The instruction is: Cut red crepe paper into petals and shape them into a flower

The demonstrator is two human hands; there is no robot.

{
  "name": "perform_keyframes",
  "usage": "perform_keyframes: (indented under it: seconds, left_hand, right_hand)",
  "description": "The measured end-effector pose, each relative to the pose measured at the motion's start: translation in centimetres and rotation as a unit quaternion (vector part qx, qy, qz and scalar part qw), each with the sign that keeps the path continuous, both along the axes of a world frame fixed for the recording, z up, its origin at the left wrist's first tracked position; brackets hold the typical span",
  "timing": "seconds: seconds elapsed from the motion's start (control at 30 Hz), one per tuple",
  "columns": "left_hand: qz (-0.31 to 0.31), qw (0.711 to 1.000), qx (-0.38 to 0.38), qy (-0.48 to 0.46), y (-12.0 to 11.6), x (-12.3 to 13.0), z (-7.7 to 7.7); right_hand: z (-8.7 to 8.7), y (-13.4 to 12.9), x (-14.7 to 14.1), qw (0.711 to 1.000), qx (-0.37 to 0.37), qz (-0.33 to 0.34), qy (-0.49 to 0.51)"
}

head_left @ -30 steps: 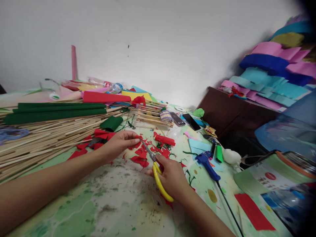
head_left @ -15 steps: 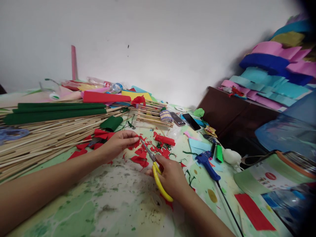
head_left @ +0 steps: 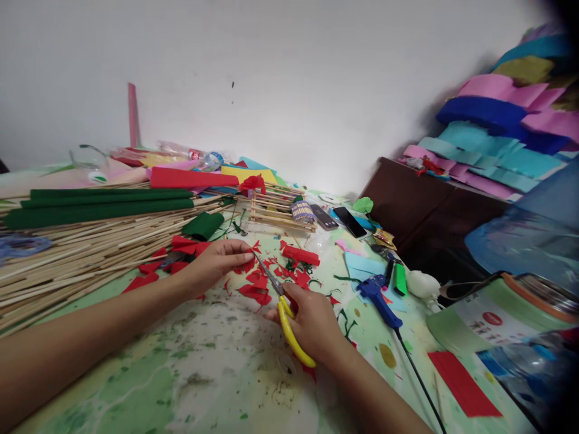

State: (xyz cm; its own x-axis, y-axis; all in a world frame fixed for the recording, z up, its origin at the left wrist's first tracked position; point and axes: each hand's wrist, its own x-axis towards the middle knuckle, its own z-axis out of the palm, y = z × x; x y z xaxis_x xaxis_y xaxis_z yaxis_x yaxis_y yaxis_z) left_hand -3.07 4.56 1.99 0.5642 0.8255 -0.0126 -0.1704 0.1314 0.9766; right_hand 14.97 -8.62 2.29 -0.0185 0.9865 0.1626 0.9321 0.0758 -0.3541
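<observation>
Tabletop (head_left: pixel 149 386), pale green, smooth, blotched and speckled. At left, thin, straight wooden sticks (head_left: pixel 94 256) in a broad layer, with long matte green rolls (head_left: pixel 106 202) laid on top. Near the middle, the left hand (head_left: pixel 228 260), pinched thumb to fingertips on a small red piece; opposite, the right hand (head_left: pixel 314 316), curled round yellow handles. Scissors (head_left: pixel 292 334) next: looped, glossy grips; slanted slim metal blades up to the left fingertips. Beyond the blades, jagged, papery red scraps (head_left: pixel 257 289). Smallest, the red piece (head_left: pixel 248 263), thin and partly hidden by fingers.
</observation>
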Motion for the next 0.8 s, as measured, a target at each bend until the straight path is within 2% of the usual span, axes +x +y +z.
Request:
perform_keyframes:
  seconds: [0.2,0.37,0.63,0.8]
  left_hand:
    - [0.008,1.000,-0.007,-0.010,0.2,0.1,-0.6]
    - [0.037,0.999,0.001,-0.009,0.2,0.3,-0.8]
    - [0.047,0.993,-0.087,-0.063,0.0,0.6,-1.3]
    - [0.061,0.991,-0.099,-0.058,-0.3,0.8,-1.3]
  right_hand:
    - [0.0,0.1,0.0,1.000,-0.001,-0.010,0.004]
    - [0.1,0.3,0.3,0.999,0.004,-0.042,0.010]
    - [0.3,0.7,1.2,0.994,0.001,-0.096,0.046]
    - [0.5,0.9,1.8,0.990,0.009,-0.119,0.077]
